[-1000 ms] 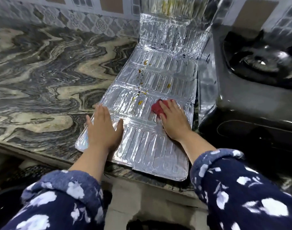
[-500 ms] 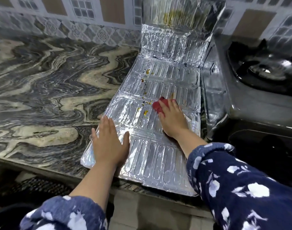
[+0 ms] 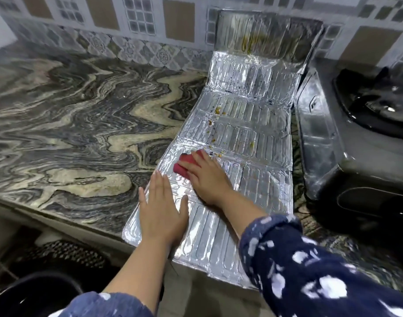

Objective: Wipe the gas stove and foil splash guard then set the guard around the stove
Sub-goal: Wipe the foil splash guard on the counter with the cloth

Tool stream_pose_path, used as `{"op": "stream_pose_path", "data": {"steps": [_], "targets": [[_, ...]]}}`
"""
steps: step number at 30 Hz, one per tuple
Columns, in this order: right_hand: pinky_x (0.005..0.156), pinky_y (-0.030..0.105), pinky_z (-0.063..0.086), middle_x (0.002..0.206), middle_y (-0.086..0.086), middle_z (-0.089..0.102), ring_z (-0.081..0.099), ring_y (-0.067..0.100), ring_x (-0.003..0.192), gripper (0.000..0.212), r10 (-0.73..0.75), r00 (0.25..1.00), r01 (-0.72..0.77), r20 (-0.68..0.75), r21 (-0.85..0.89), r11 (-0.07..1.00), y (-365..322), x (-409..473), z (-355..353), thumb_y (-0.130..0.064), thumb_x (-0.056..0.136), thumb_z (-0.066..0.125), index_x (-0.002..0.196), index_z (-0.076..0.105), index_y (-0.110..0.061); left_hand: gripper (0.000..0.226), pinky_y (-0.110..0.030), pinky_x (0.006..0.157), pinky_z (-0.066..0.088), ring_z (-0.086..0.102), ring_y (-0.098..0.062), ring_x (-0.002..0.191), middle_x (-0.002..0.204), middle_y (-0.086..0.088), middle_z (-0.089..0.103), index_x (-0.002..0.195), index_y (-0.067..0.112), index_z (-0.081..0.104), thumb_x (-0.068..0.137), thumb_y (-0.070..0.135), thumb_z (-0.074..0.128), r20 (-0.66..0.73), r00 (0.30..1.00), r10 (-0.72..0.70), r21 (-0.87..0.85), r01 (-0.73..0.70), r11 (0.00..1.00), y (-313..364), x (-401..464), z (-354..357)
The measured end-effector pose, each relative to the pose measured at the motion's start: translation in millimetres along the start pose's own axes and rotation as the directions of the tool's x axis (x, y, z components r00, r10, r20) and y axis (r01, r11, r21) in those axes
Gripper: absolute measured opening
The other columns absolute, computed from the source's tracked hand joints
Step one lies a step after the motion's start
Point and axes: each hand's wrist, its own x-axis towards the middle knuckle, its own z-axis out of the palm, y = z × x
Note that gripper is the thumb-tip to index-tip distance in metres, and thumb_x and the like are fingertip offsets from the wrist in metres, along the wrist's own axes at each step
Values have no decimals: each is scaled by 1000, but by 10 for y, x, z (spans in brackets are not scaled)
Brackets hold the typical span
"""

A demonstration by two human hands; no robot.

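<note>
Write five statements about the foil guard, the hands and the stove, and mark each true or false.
1. The foil splash guard lies mostly flat on the counter. True.
2. The right hand presses a red cloth on the foil. True.
3. The left hand lifts the guard's corner. False: it rests flat on it.
4. The foil is spotless. False: yellowish specks remain.
5. The gas stove sits left of the guard. False: right.

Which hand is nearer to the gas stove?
Right. The right hand presses a red cloth on the foil splash guard, closer to the gas stove. The left hand lies flat at the guard's far-left edge.
</note>
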Motion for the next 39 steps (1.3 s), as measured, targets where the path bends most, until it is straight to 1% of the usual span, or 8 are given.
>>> {"op": "stream_pose_path", "data": {"steps": [3, 7, 21, 24, 27, 32, 35, 39], "targets": [[120, 48, 2, 160, -1, 13, 4, 24, 148, 43, 15, 1000, -15, -6, -38, 999, 247, 299, -142, -38, 102, 22, 145, 27, -43, 79, -42, 117, -11, -16, -15, 147, 161, -5, -13, 152, 9, -4, 89, 56, 5, -22, 1000, 1, 0, -1, 1000, -10, -5, 0], [120, 45, 4, 160, -1, 15, 6, 22, 148, 45, 124, 992, -125, -21, -34, 992, 536, 488, -237, -38, 102, 20, 146, 25, -42, 76, -40, 117, -13, -18, -13, 146, 160, -3, -16, 153, 11, -6, 94, 56, 14, -29, 1000, 2, -5, -2, 1000, -13, -14, -7], [120, 43, 7, 160, 1, 14, 7, 25, 148, 45, 61, 998, -60, 15, -22, 998, 216, -106, -96, -38, 101, 24, 146, 24, -40, 86, -43, 119, -8, -16, -14, 147, 160, -4, -14, 153, 10, -6, 82, 59, -2, 75, 997, -33, 29, 31, 999, -214, -620, -101], [118, 40, 11, 158, 3, 21, 14, 25, 147, 45, 23, 999, -23, -48, 15, 1000, 138, -220, -87, -35, 100, 32, 145, 29, -38, 87, -42, 119, -3, -7, -14, 148, 162, -1, -7, 153, 11, -2, 83, 58, 18, 71, 994, -77, 25, 76, 997, -203, -614, -250], [115, 39, 19, 155, 1, 29, 24, 24, 144, 44, -27, 993, 36, -118, 77, 996, 87, -293, -101, -32, 97, 41, 141, 40, -37, 80, -44, 119, -2, -4, -16, 149, 162, -3, -4, 153, 11, 1, 90, 46, 35, 63, 998, 5, 4, -5, 1000, -194, -316, -375], [118, 41, 15, 157, 0, 25, 17, 25, 146, 45, -144, 989, 146, -45, 43, 988, 22, -322, -59, -40, 95, 29, 139, 41, -42, 66, -47, 119, -3, -7, -15, 148, 161, -3, -8, 153, 10, -1, 100, 40, 24, 155, 980, 127, -23, -125, 992, -219, 289, -381], [119, 46, 10, 160, -4, 16, 8, 23, 148, 57, -221, 975, 222, 24, -60, 973, 6, -209, 0, -53, 88, 12, 142, 28, -48, 63, -46, 120, -3, -7, -12, 148, 161, -1, -8, 153, 12, -3, 100, 39, 17, 124, 982, 145, -44, -141, 989, -255, 359, -233], [119, 46, 2, 159, -6, 17, 6, 18, 148, 54, -206, 978, 207, 27, -72, 976, -12, 153, 8, -54, 90, 14, 143, 26, -48, 70, -45, 120, -3, -10, -9, 147, 160, 3, -12, 153, 15, -5, 93, 49, 8, 45, 990, 133, -39, -131, 991, -293, 328, -89]]}}
